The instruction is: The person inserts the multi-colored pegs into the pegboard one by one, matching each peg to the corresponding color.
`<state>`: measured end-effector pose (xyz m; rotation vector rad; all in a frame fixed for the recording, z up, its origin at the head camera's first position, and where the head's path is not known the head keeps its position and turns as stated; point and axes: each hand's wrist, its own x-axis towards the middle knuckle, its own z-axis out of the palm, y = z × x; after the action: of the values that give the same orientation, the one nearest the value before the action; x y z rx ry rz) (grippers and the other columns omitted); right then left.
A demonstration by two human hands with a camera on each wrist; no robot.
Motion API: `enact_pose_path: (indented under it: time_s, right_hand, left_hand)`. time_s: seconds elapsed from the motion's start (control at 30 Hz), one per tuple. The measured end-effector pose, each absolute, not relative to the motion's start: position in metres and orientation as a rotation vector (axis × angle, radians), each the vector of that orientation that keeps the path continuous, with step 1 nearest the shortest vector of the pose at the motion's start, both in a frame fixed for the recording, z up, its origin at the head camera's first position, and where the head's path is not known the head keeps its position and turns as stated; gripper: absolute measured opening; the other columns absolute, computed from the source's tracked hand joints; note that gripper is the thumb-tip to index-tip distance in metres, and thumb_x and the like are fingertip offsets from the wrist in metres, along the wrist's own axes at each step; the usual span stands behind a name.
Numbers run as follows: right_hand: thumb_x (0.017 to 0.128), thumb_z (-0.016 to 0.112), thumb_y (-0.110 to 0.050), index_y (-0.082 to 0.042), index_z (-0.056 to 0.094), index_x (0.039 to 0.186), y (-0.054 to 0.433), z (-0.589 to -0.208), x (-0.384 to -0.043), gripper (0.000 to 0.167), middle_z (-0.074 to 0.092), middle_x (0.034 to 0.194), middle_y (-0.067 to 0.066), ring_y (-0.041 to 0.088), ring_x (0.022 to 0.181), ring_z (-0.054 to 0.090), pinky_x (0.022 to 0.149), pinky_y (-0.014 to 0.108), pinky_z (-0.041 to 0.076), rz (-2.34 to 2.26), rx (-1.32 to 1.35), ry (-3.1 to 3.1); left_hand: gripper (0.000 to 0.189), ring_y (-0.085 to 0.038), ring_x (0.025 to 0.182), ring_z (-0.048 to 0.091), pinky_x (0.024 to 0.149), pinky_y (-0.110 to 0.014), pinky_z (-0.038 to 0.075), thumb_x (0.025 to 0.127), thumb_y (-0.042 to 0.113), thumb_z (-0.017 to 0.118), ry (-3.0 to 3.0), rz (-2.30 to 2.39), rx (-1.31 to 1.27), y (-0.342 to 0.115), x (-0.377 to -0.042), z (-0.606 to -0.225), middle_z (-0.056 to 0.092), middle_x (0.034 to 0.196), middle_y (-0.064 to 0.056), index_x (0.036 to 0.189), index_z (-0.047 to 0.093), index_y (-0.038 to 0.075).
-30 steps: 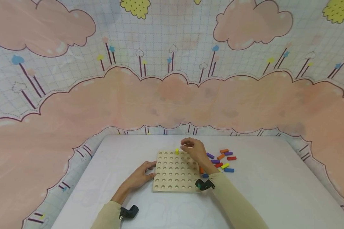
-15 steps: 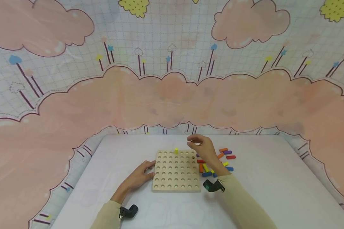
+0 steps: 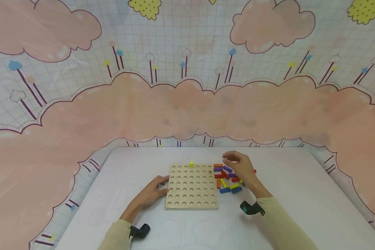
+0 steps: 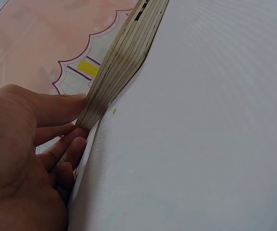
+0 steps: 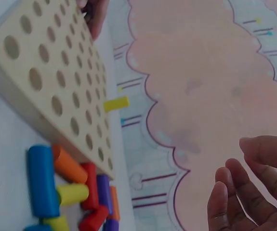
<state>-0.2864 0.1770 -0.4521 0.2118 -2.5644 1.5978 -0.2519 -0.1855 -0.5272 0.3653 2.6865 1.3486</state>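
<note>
A square wooden pegboard (image 3: 192,189) with rows of round holes lies on the white table. One yellow peg (image 3: 191,164) stands upright in its back row. My left hand (image 3: 153,190) rests at the board's left side, thumb and fingers spread along the edge; the left wrist view shows the fingertips at the layered wooden edge (image 4: 116,62). Over the loose pegs at the right, my right hand (image 3: 241,169) hovers with nothing between its loosely bent fingers (image 5: 248,192). It partly hides some of those pegs in the head view.
Loose pegs lie beside the board's right edge: several blue ones, such as a blue peg (image 3: 225,190), plus an orange peg (image 3: 218,165), a purple peg (image 3: 227,169), a red peg (image 3: 219,176) and a yellow peg (image 3: 223,183). A patterned backdrop (image 3: 187,111) rises behind the table.
My right hand has moved rightward from above the board's back edge to over the loose pegs, uncovering the board's right side. The left hand has stayed in place.
</note>
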Motion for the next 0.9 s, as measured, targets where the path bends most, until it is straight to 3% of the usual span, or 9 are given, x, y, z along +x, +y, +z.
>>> enact_pose_path:
  time_s: [0.23, 0.37, 0.47, 0.67, 0.9]
  right_hand:
    - [0.097, 0.063, -0.019, -0.012, 0.066, 0.12, 0.199, -0.465, -0.288, 0.025, 0.067, 0.12, 0.012, 0.027, 0.108, 0.063, 0.087, 0.031, 0.058, 1.495, 0.123, -2.659]
    - [0.097, 0.061, -0.017, -0.009, 0.066, 0.121, 0.212, -0.475, -0.289, 0.026, 0.068, 0.119, 0.012, 0.027, 0.108, 0.063, 0.088, 0.024, 0.056, 1.464, 0.162, -2.673]
    - [0.097, 0.061, -0.017, -0.008, 0.065, 0.123, 0.222, -0.481, -0.289, 0.027, 0.068, 0.119, 0.012, 0.028, 0.109, 0.062, 0.09, 0.027, 0.055, 1.44, 0.166, -2.691]
    - [0.097, 0.062, -0.021, -0.009, 0.066, 0.126, 0.238, -0.49, -0.288, 0.032, 0.065, 0.125, 0.015, 0.032, 0.115, 0.057, 0.094, 0.044, 0.055, 1.385, 0.1, -2.751]
    - [0.096, 0.064, -0.022, -0.009, 0.068, 0.125, 0.259, -0.499, -0.29, 0.031, 0.062, 0.127, 0.018, 0.034, 0.114, 0.054, 0.085, 0.034, 0.053, 1.3, 0.077, -2.831]
  left_hand:
    - [0.054, -0.025, 0.122, 0.05, 0.112, -0.058, 0.032, 0.092, 0.015, 0.067, 2.684, 1.358, 0.361, -0.183, -0.254, -0.527, 0.057, 0.125, -0.004, 0.142, 0.051, 0.007]
    - [0.054, -0.025, 0.122, 0.05, 0.112, -0.058, 0.033, 0.092, 0.015, 0.067, 2.684, 1.359, 0.362, -0.182, -0.255, -0.527, 0.057, 0.125, -0.004, 0.142, 0.051, 0.007]
    - [0.053, -0.025, 0.121, 0.05, 0.112, -0.058, 0.033, 0.092, 0.015, 0.066, 2.687, 1.359, 0.367, -0.182, -0.256, -0.526, 0.057, 0.124, -0.004, 0.142, 0.051, 0.007]
    - [0.053, -0.023, 0.12, 0.05, 0.112, -0.057, 0.033, 0.092, 0.014, 0.066, 2.695, 1.349, 0.359, -0.182, -0.257, -0.526, 0.057, 0.122, -0.002, 0.142, 0.051, 0.007]
    - [0.053, -0.025, 0.122, 0.05, 0.114, -0.058, 0.032, 0.092, 0.015, 0.066, 2.691, 1.345, 0.304, -0.18, -0.256, -0.526, 0.058, 0.122, -0.002, 0.143, 0.051, 0.01]
